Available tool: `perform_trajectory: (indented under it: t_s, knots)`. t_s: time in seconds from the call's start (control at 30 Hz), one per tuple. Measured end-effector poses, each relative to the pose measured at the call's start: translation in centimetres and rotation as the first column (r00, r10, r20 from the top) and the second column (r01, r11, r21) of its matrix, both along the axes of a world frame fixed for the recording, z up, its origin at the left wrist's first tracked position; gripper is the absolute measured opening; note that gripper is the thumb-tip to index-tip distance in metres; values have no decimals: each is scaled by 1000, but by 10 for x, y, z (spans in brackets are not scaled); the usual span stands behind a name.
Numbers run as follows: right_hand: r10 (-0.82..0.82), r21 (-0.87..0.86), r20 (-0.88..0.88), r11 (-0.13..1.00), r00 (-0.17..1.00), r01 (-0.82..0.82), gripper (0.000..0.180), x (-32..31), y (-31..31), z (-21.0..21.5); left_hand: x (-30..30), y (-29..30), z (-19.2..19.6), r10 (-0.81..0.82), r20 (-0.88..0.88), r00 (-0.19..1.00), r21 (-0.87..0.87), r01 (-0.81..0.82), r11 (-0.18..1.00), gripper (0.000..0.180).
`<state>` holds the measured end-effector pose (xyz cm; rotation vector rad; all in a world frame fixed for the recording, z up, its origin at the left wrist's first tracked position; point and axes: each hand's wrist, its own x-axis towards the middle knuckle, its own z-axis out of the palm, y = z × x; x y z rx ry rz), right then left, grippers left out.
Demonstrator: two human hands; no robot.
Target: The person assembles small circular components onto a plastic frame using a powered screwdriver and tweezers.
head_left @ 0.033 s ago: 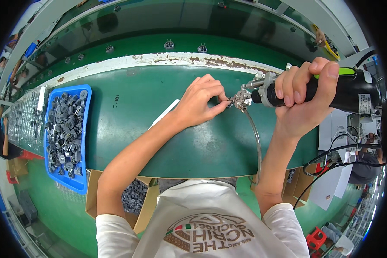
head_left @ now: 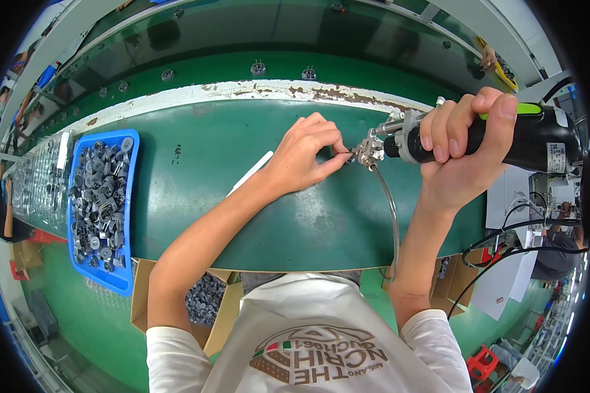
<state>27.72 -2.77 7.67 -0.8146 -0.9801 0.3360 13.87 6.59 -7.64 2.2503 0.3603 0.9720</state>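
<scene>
Pinched between the fingertips of the left hand (head_left: 305, 154), a small metal part (head_left: 351, 157) is held at centre frame against the nozzle of a black power screwdriver (head_left: 478, 139), around whose body the right hand (head_left: 462, 147) is clamped at right of frame. A thin tube (head_left: 392, 219) is seen curving down from the nozzle over the green table (head_left: 242, 216). At the left of the frame, a blue tray (head_left: 126, 259) filled with grey parts is set, and beyond, along the upper frame, a chipped white rail (head_left: 242, 92) is seen.
</scene>
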Motion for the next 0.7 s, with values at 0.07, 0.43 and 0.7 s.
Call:
perform_trajectory:
  t_s: [0.07,0.43,0.7]
  knots:
    - [8,14,-3,1000,1000,-8,33,1,0,0,1,0,-1,11,8,1000,-28,-11,1000,12]
    - [-21,3,-7,1000,1000,21,34,-1,1,0,1,1,-1,13,14,1000,-23,-12,1000,12]
    - [-16,-6,7,1000,1000,16,33,-2,1,-1,-2,-1,4,8,-50,999,-38,-10,999,13]
